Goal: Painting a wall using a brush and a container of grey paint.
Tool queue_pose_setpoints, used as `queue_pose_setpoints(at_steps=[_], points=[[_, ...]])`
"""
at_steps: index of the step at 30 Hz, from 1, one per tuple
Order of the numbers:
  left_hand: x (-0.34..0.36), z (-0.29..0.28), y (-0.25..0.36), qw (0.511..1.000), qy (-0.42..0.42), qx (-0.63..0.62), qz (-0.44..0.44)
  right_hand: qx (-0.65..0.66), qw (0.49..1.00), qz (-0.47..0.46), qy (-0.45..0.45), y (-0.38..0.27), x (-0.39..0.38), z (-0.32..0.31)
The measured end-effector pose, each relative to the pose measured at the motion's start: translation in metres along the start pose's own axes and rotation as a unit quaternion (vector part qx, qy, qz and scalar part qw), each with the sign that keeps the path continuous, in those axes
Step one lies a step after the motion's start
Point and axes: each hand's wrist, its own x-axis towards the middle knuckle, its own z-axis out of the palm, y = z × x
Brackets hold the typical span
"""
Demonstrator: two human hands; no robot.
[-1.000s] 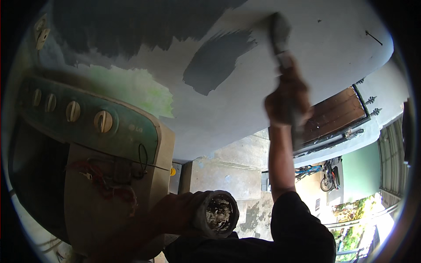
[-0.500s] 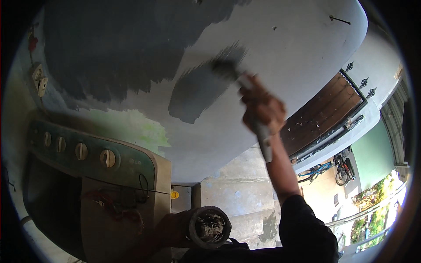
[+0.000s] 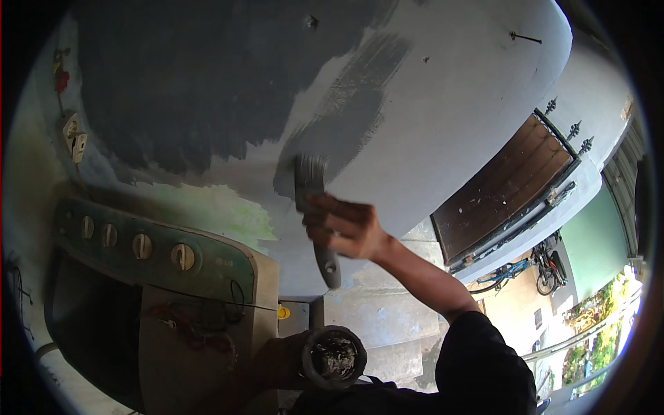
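Paintbrush point(image 3: 312, 207) sits in my right hand point(image 3: 346, 228), fingers wrapped tight around its grey handle, bristles pressed to the pale wall point(image 3: 456, 90) at the lower edge of the dark grey painted patch point(image 3: 207, 90). My left hand point(image 3: 277, 360) grips a paint can point(image 3: 334, 356) low down, fingers curled around its side, beside the green-topped washing machine point(image 3: 152, 277).

Dark grey paint patch point(image 3: 207, 90) on white wall point(image 3: 470, 104); grey brush point(image 3: 312, 207)
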Motion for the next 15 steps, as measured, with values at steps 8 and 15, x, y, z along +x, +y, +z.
queue_pose_setpoints(at_steps=[8, 15], points=[[0.003, -0.011, 0.015, 0.999, -0.011, -0.014, -0.047, -0.123, 0.978, -0.011, 0.171, 0.086, 0.081, -0.069], [0.002, -0.014, 0.013, 1.0, 0.016, -0.017, -0.019, -0.115, 0.99, -0.017, 0.08, 0.061, 0.069, -0.042]])
